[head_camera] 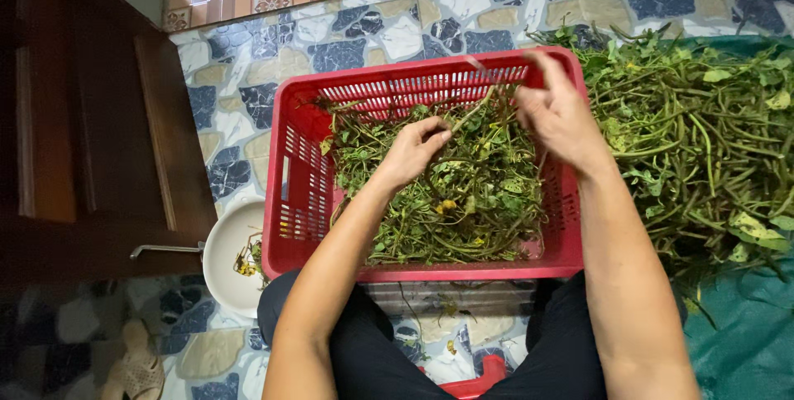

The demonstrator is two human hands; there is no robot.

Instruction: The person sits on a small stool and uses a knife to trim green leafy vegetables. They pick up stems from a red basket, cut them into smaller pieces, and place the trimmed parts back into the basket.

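With your left hand pinching 1 green stem over the red basket and your right hand closed on its upper end, keep both grips firm and strip it above the basket's greens.
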